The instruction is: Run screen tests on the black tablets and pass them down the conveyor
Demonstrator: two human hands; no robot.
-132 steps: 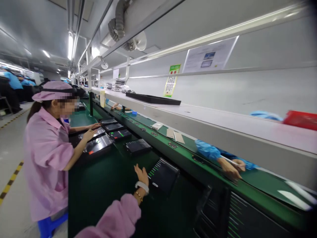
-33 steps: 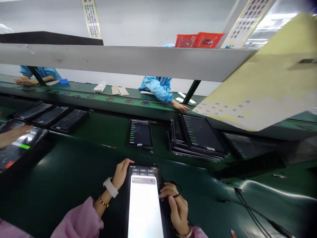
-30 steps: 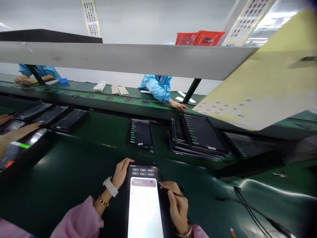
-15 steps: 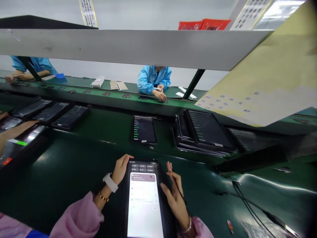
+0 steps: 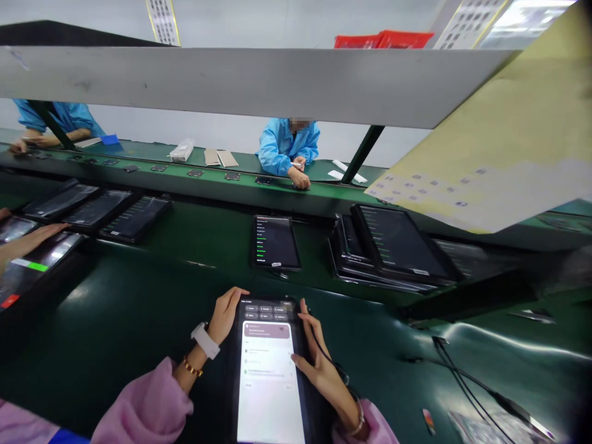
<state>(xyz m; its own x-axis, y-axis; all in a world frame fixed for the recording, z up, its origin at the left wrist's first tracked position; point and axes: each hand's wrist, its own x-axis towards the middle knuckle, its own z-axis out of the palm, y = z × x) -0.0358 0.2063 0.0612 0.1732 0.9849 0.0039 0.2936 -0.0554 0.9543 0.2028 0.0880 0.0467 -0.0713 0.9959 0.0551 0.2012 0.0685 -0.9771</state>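
A lit tablet [image 5: 271, 404] sits toward the near edge of the surface [image 5: 139, 302]. The left hand [image 5: 225, 316] clasps its upper left corner; the right hand [image 5: 324, 368] spreads, thumb at its right side. Steady holding, light touches should suit.

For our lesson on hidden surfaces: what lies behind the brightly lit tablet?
Behind the lit tablet, flanked by left hand and right hand, a dark tablet with green text lies on the bench. The lit tablet's underside, and anything beneath, cannot be seen.
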